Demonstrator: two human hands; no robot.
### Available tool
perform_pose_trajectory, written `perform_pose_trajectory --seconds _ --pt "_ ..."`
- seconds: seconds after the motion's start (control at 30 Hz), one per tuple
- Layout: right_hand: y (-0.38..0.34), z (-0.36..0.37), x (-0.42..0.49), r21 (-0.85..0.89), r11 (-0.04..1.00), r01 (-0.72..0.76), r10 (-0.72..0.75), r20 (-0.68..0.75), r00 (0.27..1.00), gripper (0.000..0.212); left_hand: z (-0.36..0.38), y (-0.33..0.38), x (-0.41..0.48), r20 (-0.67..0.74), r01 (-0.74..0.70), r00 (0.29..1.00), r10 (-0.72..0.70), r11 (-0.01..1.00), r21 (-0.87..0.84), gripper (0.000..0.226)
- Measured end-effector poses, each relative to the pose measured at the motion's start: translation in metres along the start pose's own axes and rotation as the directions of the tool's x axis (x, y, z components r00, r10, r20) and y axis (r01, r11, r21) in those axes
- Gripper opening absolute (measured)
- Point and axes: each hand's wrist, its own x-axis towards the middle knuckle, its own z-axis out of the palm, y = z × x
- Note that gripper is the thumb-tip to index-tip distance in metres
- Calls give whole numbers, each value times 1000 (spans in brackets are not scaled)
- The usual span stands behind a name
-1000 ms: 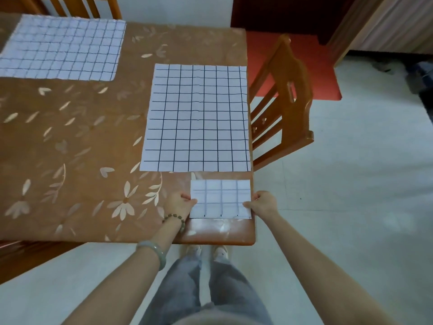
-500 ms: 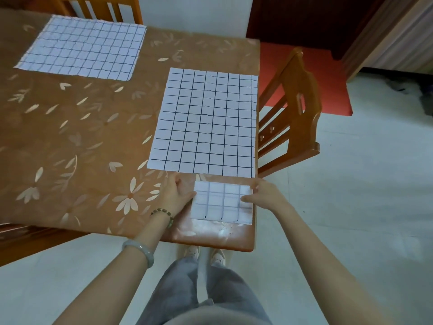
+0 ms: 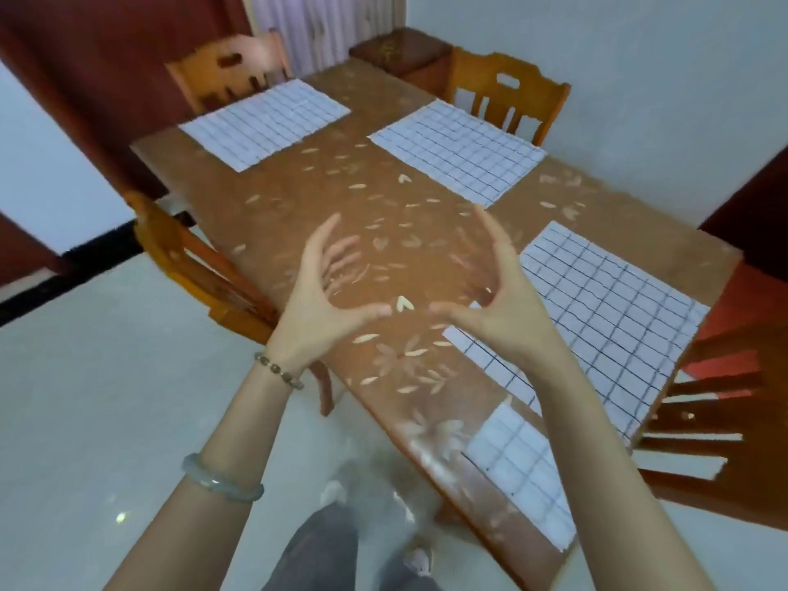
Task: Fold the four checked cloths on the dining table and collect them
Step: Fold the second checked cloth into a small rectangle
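Four checked cloths lay on the desk (image 3: 405, 194), one folded and three flat, while I held both hands empty above it.
My left hand (image 3: 317, 300) and right hand (image 3: 499, 298) hovered side by side, fingers spread, thumbs nearly meeting, gripping nothing. The folded cloth (image 3: 518, 475) sat at the near right corner; the nearest flat cloth (image 3: 609, 317) lay just beyond it, the middle flat cloth (image 3: 458, 151) and far flat cloth (image 3: 264, 121) well apart farther up.

Glossy leaf-printed table (image 3: 298, 198) covering (plastic-looking), matt checked cloths (image 3: 605, 309), varnished wooden chairs (image 3: 507, 96)
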Motion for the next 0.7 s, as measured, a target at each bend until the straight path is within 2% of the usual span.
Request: perform_pose_trajectory --seconds 0.17,0.3,0.47,0.7 --pt "-37 78 39 90 992 91 -110 230 967 106 -96 10 -40 -278 -27 960 29 1000 11 113" --pt "-63 152 68 138 983 120 -161 343 925 105 -172 0 -68 -413 -11 910 22 1000 29 119" --pt "-91 255 101 168 977 130 -189 407 894 101 -274 -21 -90 -506 18 863 -1 999 28 117" --pt "-113 392 153 186 976 116 -192 464 865 102 -402 -57 -97 -541 46 841 -10 998 53 108"
